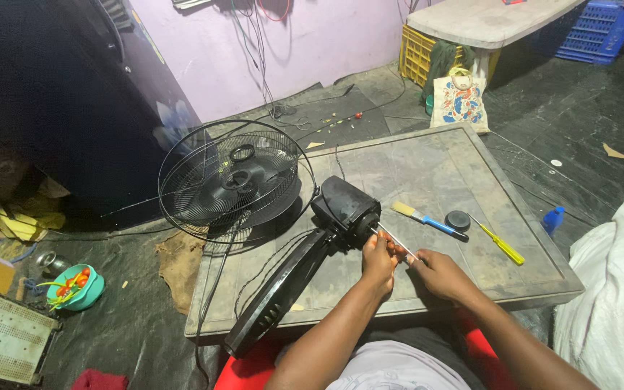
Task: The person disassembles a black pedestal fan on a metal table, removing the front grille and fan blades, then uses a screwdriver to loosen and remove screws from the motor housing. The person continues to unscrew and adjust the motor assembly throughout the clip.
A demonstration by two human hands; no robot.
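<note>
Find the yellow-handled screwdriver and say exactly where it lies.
In the head view, the yellow-handled screwdriver lies on the grey board, right of the black round cap and blue-handled brush, beyond the right hand.

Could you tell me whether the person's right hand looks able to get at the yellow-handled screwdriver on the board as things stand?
Probably yes. The yellow-handled screwdriver lies on the board just beyond the right hand, with bare surface between them. However, that hand is gripping a thin metal rod at the fan motor housing, so it would need freeing first.
</note>
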